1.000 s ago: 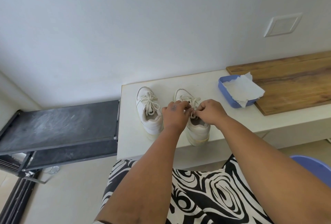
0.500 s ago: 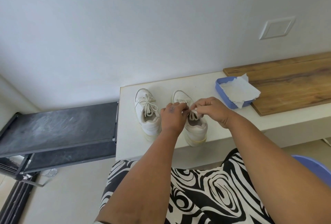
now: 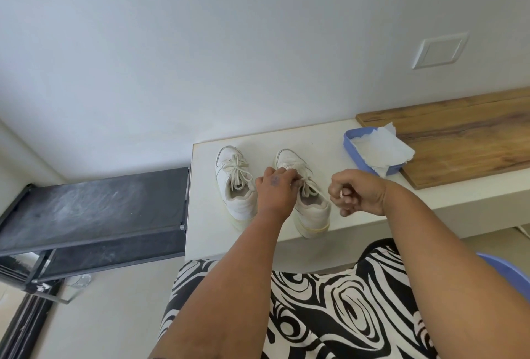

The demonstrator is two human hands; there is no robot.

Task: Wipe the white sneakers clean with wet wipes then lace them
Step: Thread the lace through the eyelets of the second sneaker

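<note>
In the head view, two white sneakers stand side by side on the white table, toes toward the wall and heels toward the person. The left sneaker is laced, its bow lying loose over the tongue, and no hand touches it. The right sneaker sits just beside it, its heel near the table's front edge.

The left hand rests over the middle of the right sneaker, fingers curled down onto the lace near the upper eyelets, pinching it there. The right hand is off to the right of that sneaker, clenched around the lace's free end; a short white tip shows between the curled fingers, and the strand runs from the shoe's tongue area toward this fist.

Farther right on the table lies a blue tray with a white wipe draped over it and spilling past its near rim. The tray's far corner touches or overlaps a wooden board that runs along the wall to the right.

Left of the table, lower down, stands a dark rack with dusty shelves. A white wall plate is set in the wall above the board. The person's black-and-white patterned garment fills the lower foreground, and a blue curved edge shows at the right.
</note>
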